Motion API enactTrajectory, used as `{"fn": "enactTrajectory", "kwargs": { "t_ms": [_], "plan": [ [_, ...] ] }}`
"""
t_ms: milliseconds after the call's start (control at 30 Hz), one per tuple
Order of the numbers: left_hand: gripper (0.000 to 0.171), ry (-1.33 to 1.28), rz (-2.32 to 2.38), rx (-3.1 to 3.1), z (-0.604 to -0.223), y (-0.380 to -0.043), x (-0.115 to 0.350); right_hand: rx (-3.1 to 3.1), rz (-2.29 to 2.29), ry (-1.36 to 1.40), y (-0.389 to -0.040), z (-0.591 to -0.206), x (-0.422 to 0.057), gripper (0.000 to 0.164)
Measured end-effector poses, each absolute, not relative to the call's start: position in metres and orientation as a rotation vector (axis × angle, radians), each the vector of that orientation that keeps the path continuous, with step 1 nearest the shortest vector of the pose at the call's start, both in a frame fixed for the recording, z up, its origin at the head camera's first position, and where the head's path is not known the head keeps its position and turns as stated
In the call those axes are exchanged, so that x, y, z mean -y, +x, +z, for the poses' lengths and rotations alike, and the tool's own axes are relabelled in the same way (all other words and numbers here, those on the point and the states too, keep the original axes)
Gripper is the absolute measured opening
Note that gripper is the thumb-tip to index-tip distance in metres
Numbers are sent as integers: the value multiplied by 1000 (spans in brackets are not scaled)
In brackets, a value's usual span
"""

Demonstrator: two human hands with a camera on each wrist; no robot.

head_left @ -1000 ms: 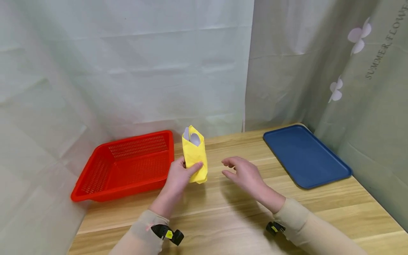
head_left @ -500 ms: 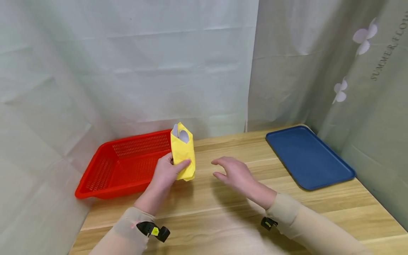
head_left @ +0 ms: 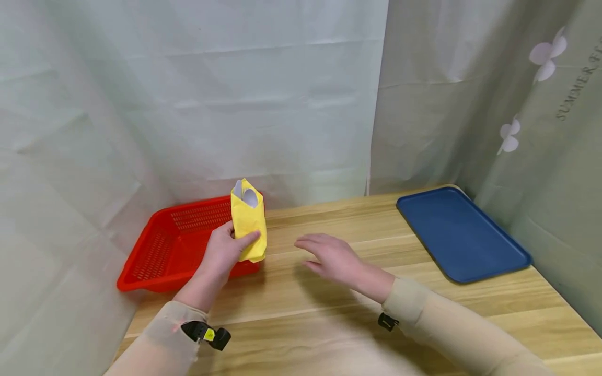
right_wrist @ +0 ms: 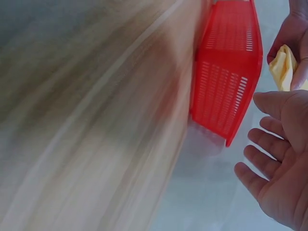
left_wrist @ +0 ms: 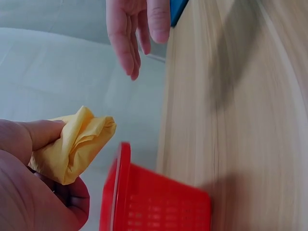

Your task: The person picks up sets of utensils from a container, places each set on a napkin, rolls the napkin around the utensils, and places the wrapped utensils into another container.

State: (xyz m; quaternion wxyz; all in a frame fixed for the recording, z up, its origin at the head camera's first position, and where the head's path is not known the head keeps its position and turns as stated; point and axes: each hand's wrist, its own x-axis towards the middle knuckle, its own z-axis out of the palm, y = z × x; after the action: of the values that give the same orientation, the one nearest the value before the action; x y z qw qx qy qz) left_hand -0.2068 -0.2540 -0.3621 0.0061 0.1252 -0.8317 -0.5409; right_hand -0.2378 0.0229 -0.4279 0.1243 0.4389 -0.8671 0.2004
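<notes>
My left hand [head_left: 223, 249] grips a folded yellow napkin [head_left: 248, 224] near its lower end, thumb across the front. Out of the napkin's top pocket poke a light purple spoon [head_left: 250, 198] and the tip of another pale utensil [head_left: 238, 189]; their lower parts are hidden inside. In the head view the bundle stands upright and overlaps the right end of the red basket [head_left: 188, 211]. The folded bottom of the napkin shows in the left wrist view. My right hand [head_left: 331, 258] hovers over the table to the right, fingers loosely extended and holding nothing.
A blue tray [head_left: 463, 235] lies flat at the right side of the wooden table [head_left: 301, 308]. The red basket, with perforated walls, sits at the left. Pale curtains [head_left: 263, 104] hang behind the table and along both sides.
My left hand has carried the napkin bundle leftward, from beside the basket to over its right end. My right hand has also shifted left, still holding nothing.
</notes>
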Motion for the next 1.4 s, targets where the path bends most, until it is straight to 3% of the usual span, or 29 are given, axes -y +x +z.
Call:
{"fn": "enactTrajectory", "kwargs": {
  "t_ms": [333, 1000, 1400],
  "plan": [
    [69, 471, -1625, 2664, -357, -211, 274, 2477, 472, 1469, -250, -427, -3, 56],
    [67, 526, -1563, 2703, -363, -231, 305, 2561, 253, 1613, -257, -426, 33, 76],
    [66, 634, -1511, 2800, -376, -243, 316, 2510, 224, 1695, -262, -428, 41, 80]
  ]
}}
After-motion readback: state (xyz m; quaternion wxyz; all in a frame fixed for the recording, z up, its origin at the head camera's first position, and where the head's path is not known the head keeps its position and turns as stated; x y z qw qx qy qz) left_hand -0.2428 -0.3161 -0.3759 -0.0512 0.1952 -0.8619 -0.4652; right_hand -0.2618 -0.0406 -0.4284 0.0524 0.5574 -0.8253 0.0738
